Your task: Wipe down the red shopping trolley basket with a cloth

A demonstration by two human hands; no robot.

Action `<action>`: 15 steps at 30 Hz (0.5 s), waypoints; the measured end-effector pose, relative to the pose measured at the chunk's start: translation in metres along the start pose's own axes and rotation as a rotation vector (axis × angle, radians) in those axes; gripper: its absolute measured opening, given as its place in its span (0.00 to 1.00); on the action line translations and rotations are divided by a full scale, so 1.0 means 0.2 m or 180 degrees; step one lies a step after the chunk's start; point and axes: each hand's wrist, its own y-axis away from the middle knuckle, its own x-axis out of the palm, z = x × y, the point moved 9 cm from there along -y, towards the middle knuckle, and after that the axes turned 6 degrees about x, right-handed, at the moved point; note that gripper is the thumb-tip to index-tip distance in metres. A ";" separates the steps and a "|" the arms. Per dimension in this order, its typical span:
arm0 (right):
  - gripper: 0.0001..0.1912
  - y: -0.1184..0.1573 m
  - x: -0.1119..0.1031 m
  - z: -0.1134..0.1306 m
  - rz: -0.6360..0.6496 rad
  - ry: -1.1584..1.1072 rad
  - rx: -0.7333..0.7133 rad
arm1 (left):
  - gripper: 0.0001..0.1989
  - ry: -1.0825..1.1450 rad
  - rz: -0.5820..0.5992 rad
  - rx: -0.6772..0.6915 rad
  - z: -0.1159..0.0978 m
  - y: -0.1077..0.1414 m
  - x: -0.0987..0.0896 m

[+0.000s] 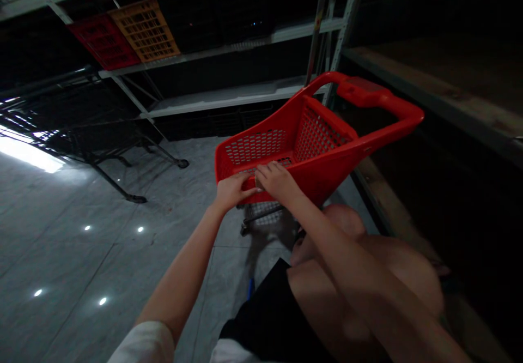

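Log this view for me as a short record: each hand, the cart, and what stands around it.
left hand: on the near rim of the red shopping cart
right hand: at the same rim, beside the left
between hands: small brownish item, too small to identify
cart handle: at the right, neither hand on it
shelving: behind the cart, holding a red crate and a yellow crate
left side: dark wheeled frame

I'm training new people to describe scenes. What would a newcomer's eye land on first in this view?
Most likely the bright red shopping cart right of center, with the left hand and right hand meeting at its near side rim. Next, the yellow crate beside a red crate on the rack at upper left, and the white glare on the floor at far left.
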 end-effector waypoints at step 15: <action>0.17 0.30 -0.34 -0.93 -0.0456 0.0801 0.1489 | 0.24 -0.0418 -0.0175 -0.0151 0.11 0.03 0.01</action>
